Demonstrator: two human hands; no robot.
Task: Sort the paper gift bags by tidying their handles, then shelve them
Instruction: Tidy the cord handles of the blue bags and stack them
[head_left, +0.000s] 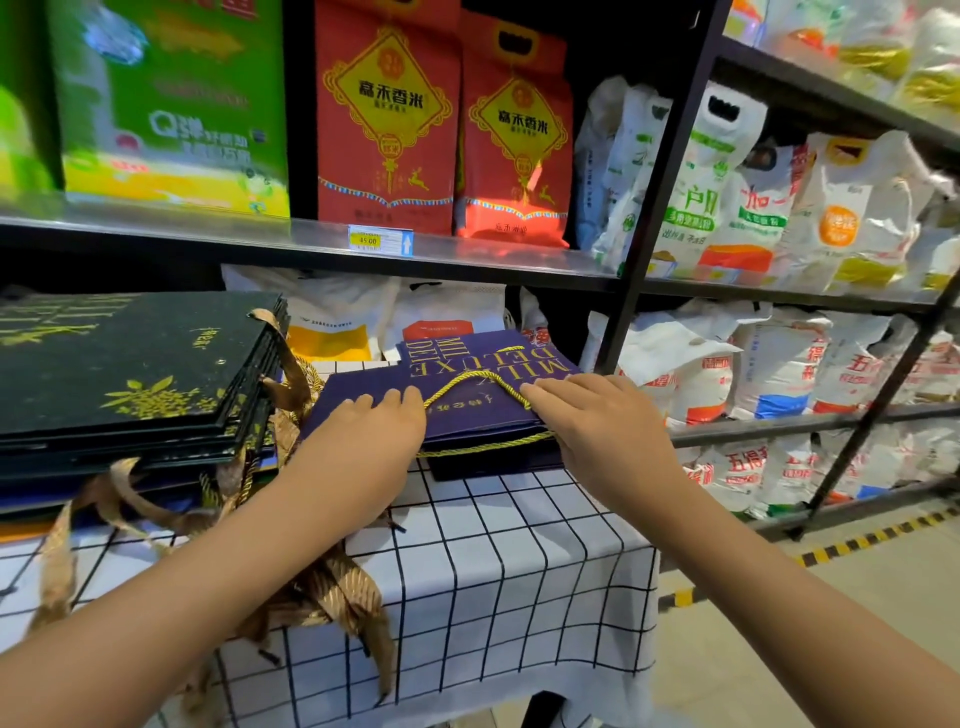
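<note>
Nearest the camera, two bare forearms are stretched forward over a surface (493, 571) draped in a white cloth with a black grid. Gold-brown ribbon handles (332, 592) are spilled over the cloth's near left part, trailing from under a stack of flat black gift bags (130, 374) printed with gold lettering and leaves; blue bags are glimpsed beneath that stack.

Further in, a small pile of flat navy gift bags (483, 421) with gold lettering is laid on the cloth, just right of the black stack. The left hand (363, 441) is laid on the pile's left part, fingers straight and together, so its grip is apart and flat, pressing the top bag. The right hand (597, 421) is laid on the pile's right part, fingers extended, fingertips touching the gold cord handle (467, 384) that is looped across the top bag's face; whether the cord is pinched cannot be told. A second gold cord (488, 446) is seen along the pile's near edge.

Beyond, a black metal shelf (467, 260) with a yellow price tag (369, 240) is loaded with red rice bags (384, 119) and a green package (171, 104). To the right, white sacks (779, 208) are stacked on further shelves. A yellow-and-black floor stripe (872, 535) is visible at the far right.
</note>
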